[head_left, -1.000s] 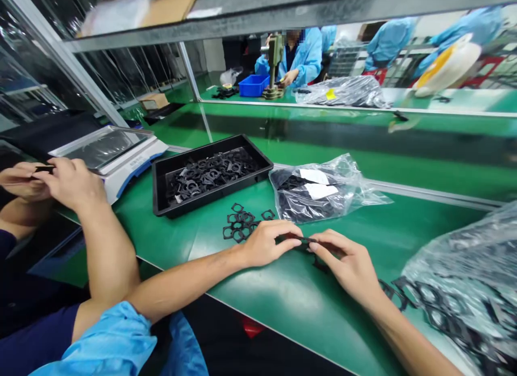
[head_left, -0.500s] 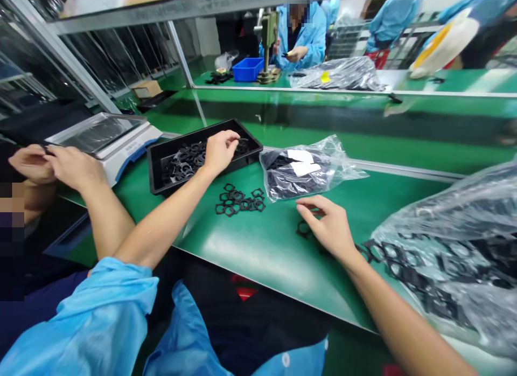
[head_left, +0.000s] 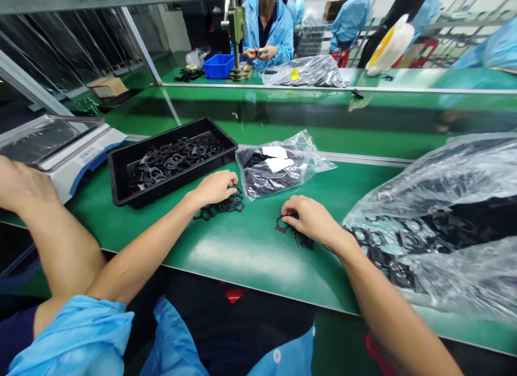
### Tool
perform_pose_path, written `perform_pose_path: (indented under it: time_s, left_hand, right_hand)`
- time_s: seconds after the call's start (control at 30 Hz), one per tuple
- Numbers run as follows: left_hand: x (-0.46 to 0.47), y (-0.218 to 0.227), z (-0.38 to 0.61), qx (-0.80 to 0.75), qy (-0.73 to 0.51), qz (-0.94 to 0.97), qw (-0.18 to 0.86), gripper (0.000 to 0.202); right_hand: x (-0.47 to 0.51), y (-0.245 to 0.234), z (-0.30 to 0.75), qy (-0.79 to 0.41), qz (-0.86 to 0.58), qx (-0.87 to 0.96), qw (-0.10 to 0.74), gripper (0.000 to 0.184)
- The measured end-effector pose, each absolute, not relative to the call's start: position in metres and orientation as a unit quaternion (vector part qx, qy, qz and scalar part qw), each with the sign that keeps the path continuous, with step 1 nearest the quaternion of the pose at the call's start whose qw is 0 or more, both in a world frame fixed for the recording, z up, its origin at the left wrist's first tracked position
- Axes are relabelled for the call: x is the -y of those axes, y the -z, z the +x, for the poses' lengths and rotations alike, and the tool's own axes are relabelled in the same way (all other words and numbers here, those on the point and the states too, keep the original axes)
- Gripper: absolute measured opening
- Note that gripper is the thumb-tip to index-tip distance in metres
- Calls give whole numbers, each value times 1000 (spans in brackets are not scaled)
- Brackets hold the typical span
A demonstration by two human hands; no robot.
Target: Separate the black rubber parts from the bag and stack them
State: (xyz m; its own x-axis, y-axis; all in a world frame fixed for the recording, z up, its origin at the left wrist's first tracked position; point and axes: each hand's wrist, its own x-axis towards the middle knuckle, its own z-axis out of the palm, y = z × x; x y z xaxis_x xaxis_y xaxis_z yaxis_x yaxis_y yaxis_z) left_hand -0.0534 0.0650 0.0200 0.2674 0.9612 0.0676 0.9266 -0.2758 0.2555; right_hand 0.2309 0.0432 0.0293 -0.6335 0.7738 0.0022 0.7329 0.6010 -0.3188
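My left hand (head_left: 216, 187) is over a small pile of flat black ring-shaped parts (head_left: 236, 202) on the green table. Its thumb and fingers are a little apart, and nothing shows between them. To the right, my right hand (head_left: 310, 218) has its fingers curled down and its thumb at the edge of a black ring-shaped part (head_left: 280, 224). More such parts lie partly hidden under that palm. Behind my left hand stands a black tray (head_left: 135, 202) holding many of these parts. A clear plastic bag (head_left: 278, 176) of black parts with white labels lies between and beyond my hands.
A large open plastic bag (head_left: 456, 182) with black parts covers the table's right side. At left stands a white and blue scale (head_left: 84, 163), with another person's hand (head_left: 26, 187) beside it. Across the divider, a person in blue sits by a press (head_left: 237, 39) and a blue bin (head_left: 218, 67).
My left hand has come from over the black tray down to the pile of parts. My right hand has closed at the black parts beneath it. The view has turned slightly right.
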Motion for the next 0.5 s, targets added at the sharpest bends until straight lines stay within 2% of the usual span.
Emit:
perform_pose_path:
  time_s: [0.1,0.2,0.33,0.5]
  left_hand:
    - [-74,-19,-51,-592,-86,796,93,11]
    - [-76,-17,-54,-574,-102,807,94,14]
    - [-70,-13,-62,-574,-173,794,97,13]
    - [-63,-17,-65,-573,-239,776,110,6]
  right_hand:
    - [-39,-27,225,-122,-434,888,89,14]
    - [-37,-29,227,-133,-425,889,111,9]
    - [-35,-33,231,-186,-381,903,72,7]
    - [-27,-34,224,-152,-368,915,60,14]
